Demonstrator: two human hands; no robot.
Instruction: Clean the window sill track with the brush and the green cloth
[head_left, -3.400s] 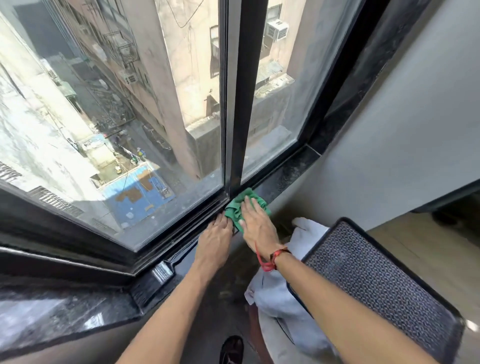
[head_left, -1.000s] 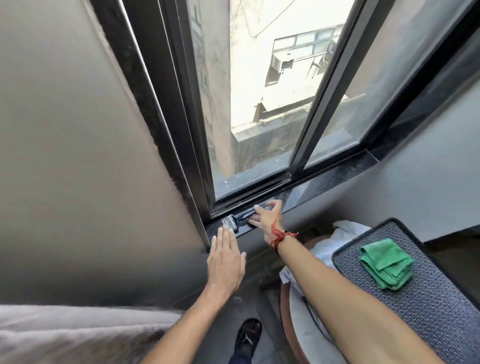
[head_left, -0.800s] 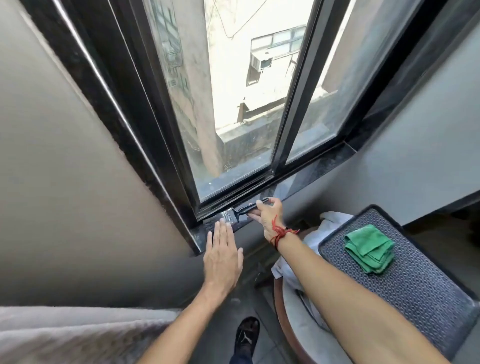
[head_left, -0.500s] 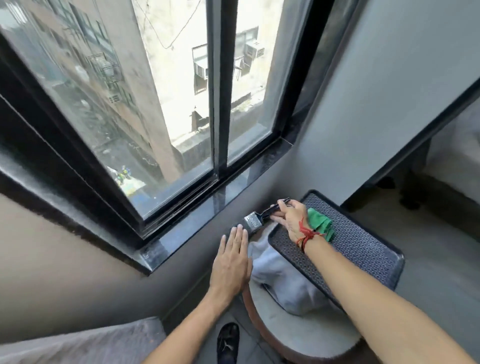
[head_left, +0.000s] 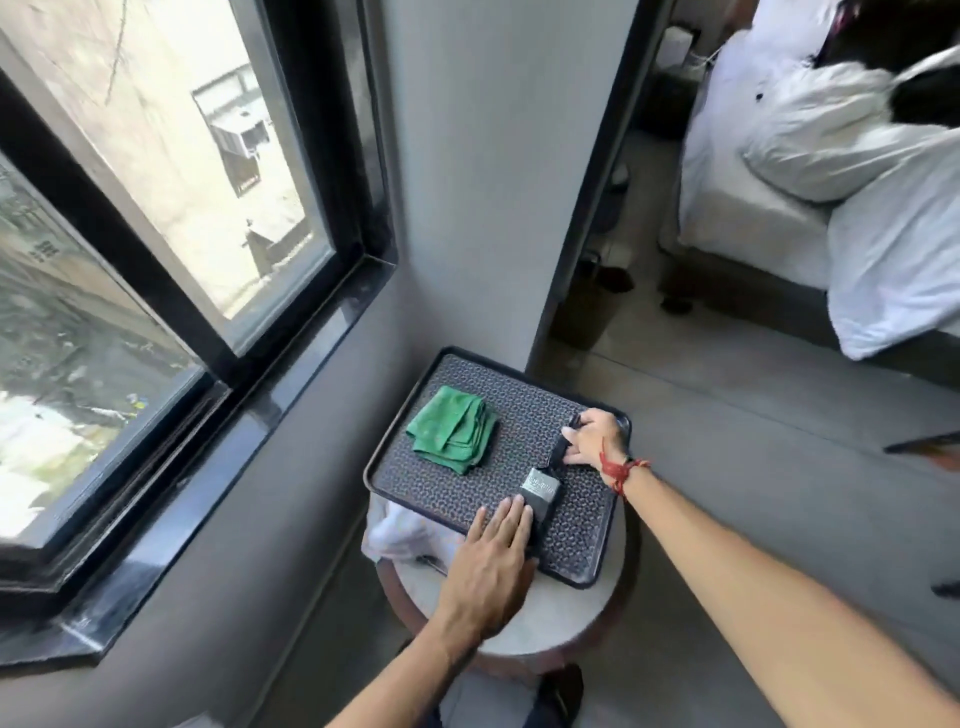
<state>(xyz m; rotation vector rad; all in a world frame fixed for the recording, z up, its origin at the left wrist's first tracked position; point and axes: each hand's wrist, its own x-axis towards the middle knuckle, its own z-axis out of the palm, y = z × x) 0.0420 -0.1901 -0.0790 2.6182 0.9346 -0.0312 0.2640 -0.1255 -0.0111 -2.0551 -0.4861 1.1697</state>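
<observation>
A folded green cloth (head_left: 453, 435) lies on the far left part of a dark patterned tray (head_left: 582, 540). The brush (head_left: 541, 488), black handle and metal ferrule, lies on the tray's right side. My right hand (head_left: 592, 439), a red string on its wrist, rests on the handle's far end with fingers curled over it. My left hand (head_left: 493, 556) is flat, fingers together and stretched, over the tray's near edge beside the bristles, holding nothing. The black window sill track (head_left: 171, 457) runs along the left under the glass.
The tray sits on a small round stool (head_left: 571, 629) with a white cloth (head_left: 400, 532) under it. A grey wall column (head_left: 498, 171) stands behind. A bed with white bedding (head_left: 831, 171) fills the upper right. My shoe (head_left: 556, 696) shows on the floor below.
My right hand carried the brush away from the window track and laid it on the tray beside the green cloth. My left hand left the sill and came over the tray. My view swung right.
</observation>
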